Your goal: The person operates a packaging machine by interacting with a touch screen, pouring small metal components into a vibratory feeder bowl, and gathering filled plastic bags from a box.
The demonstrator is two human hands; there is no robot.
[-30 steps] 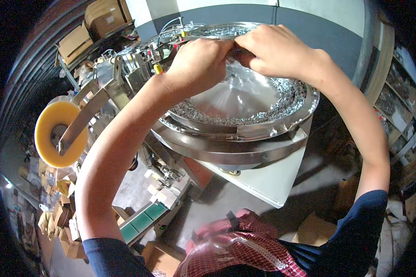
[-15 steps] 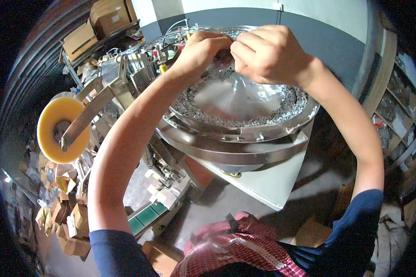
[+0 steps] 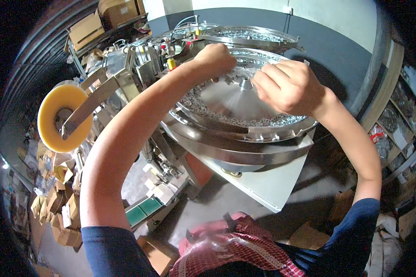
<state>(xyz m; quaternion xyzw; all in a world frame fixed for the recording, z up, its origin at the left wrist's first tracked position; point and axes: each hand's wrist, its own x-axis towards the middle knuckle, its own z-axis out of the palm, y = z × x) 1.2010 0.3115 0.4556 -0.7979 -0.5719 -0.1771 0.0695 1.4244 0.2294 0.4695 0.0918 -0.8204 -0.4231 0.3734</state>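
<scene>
Two bare hands hang over the near metal bowl (image 3: 263,135), which fills the middle of the frame; a band of small loose metal parts (image 3: 208,110), too many to count, lines its inside and surrounds one smooth central cone (image 3: 231,98) with a short knob on top. The left hand (image 3: 216,61), in the upper middle, has its fingers curled in and pinches some crumpled clear plastic (image 3: 243,73) that lies above the bowl's far half, between the hands. The right hand (image 3: 289,87), to the right of the knob, is folded into a fist with the knuckles up; its fingertips are hidden, so I cannot tell whether it grips the plastic too. The hands are apart from each other. Behind, in the upper middle, a second metal bowl (image 3: 268,45) also holds many small shiny parts. Under the near bowl a white table (image 3: 263,187) shows one pointed corner. At left, one yellow roll (image 3: 46,117) sits on a metal arm; at lower left is one green belt (image 3: 143,211). Two cardboard boxes (image 3: 86,32) sit in the upper left. Another carton (image 3: 159,258) stands at the lower edge, beside the red checked apron (image 3: 245,231); its contents cannot be made out.
</scene>
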